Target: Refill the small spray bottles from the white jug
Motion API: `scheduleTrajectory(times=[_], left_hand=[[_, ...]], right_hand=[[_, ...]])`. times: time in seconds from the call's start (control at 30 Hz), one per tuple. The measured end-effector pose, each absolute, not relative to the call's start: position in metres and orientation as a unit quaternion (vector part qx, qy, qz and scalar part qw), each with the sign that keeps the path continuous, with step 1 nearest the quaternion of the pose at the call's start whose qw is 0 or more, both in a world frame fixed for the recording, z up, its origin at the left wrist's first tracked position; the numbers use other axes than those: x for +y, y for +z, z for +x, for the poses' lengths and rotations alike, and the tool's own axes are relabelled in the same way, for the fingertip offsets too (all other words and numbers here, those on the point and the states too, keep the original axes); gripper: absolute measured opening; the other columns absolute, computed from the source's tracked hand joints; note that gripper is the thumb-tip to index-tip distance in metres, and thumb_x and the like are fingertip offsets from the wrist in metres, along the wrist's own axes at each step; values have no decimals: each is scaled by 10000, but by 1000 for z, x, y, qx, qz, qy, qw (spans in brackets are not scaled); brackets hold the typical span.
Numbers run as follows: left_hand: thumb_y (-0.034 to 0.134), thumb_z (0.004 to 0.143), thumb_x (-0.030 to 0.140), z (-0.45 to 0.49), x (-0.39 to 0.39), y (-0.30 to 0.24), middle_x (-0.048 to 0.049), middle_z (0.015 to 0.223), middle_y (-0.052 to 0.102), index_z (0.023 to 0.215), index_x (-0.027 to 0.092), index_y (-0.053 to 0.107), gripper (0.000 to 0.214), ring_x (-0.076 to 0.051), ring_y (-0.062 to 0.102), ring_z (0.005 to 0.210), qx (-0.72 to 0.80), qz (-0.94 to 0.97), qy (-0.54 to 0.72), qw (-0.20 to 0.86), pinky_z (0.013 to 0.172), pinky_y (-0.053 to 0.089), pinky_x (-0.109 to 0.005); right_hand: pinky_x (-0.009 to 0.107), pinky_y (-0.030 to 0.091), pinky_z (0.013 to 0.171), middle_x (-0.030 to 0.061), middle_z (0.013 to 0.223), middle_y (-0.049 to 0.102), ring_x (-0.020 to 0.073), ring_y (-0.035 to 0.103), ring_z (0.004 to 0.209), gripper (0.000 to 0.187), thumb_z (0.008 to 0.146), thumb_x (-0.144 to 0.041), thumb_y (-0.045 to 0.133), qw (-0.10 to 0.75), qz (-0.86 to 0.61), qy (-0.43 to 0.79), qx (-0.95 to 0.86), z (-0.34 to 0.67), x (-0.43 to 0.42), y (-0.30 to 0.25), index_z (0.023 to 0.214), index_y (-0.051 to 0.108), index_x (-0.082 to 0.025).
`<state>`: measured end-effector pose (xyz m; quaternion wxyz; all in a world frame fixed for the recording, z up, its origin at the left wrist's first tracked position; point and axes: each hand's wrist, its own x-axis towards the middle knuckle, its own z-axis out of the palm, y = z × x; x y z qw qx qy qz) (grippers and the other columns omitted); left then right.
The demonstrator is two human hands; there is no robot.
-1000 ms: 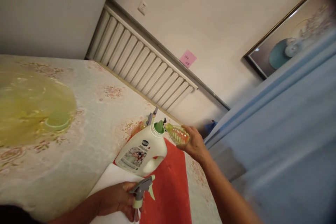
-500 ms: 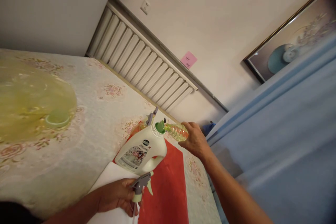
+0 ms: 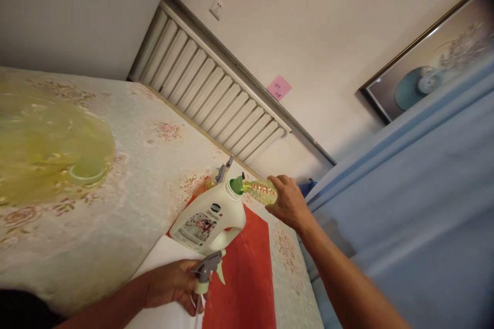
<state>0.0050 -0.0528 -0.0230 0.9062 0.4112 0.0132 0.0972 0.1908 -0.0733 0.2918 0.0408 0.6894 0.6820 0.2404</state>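
A white detergent jug with an open green spout stands on a red cloth. My right hand grips a clear ribbed bottle of yellowish liquid, tipped on its side with its mouth at the jug's spout. My left hand is closed on a grey and green spray trigger head with its tube hanging down, just in front of the jug. Behind the jug, another grey sprayer on an amber bottle is partly hidden.
A floral tablecloth covers the table. A yellow translucent basin with a green cap sits at left. White cloth lies under my left hand. A radiator lines the wall; blue fabric fills the right.
My right hand has tipped the clear bottle flatter and brought its mouth closer to the jug's spout. My left hand with the trigger head has barely shifted.
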Motion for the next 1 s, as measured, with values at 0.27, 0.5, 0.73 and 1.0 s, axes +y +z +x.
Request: scheduleTrajectory(times=[0.27, 0.5, 0.73, 1.0], left_hand=[[790, 745, 294, 4, -53, -20, -66, 887, 720, 1009, 181, 609, 339, -246, 740, 778, 21, 405, 100, 908, 707, 561, -360], [789, 753, 322, 4, -53, -22, -61, 913, 713, 1045, 184, 625, 362, -263, 742, 818, -8, 392, 104, 914, 720, 565, -364], [782, 761, 309, 3, -53, -22, -70, 897, 727, 1033, 184, 623, 339, -260, 744, 809, -2, 397, 103, 912, 715, 567, -364], [811, 718, 316, 0, -53, -14, -66, 924, 718, 1075, 181, 631, 423, -246, 736, 794, 3, 394, 94, 914, 715, 566, -359]], right_hand=[[364, 399, 880, 102, 1164, 578, 277, 495, 1060, 627, 641, -126, 634, 65, 680, 258, 683, 185, -73, 299, 1257, 572, -225], [383, 384, 889, 123, 1201, 571, 291, 476, 1088, 639, 652, -123, 623, 90, 674, 279, 678, 180, -70, 307, 1282, 566, -210], [389, 366, 892, 135, 1222, 559, 297, 458, 1103, 673, 650, -108, 615, 113, 656, 315, 676, 174, -66, 312, 1313, 541, -203], [412, 344, 913, 157, 1276, 528, 311, 435, 1127, 666, 671, -110, 608, 146, 619, 355, 685, 166, -67, 317, 1328, 524, -180]])
